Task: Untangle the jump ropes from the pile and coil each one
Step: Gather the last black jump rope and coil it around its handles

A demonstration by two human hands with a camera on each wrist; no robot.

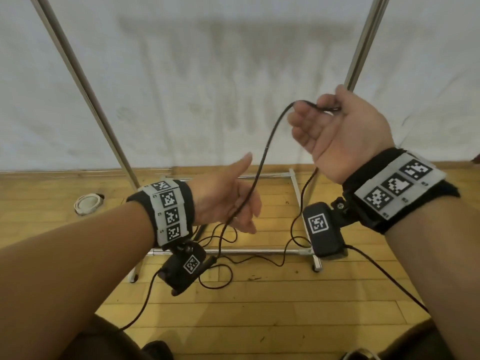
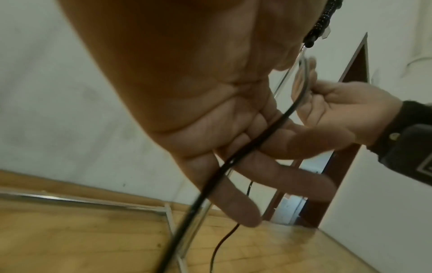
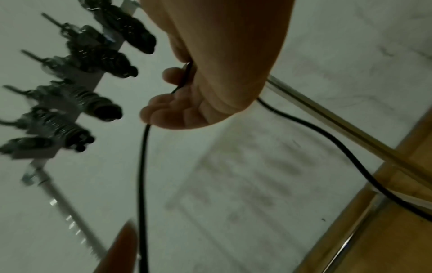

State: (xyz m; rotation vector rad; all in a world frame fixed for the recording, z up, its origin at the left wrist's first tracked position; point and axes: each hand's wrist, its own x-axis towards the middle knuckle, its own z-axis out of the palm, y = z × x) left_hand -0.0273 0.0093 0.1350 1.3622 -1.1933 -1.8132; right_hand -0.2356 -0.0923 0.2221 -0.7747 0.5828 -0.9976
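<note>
Nearest you, your left hand [image 1: 228, 201] is spread, fingers [image 2: 236, 199] straight, with the black jump rope [image 1: 262, 162] running across its palm. Above and right of that hand, your right hand [image 1: 342, 128] pinches the rope between thumb and curled fingers [image 3: 163, 112]. Below the left hand, the rope trails in loose loops on the wooden floor [image 1: 259, 320], across the metal rack's base bar [image 1: 246, 252].

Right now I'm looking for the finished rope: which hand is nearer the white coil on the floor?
Left. The left hand hovers just right of the white coil, with the black rope across its fingers; the right hand is raised far off to the right, pinching that rope.
</note>
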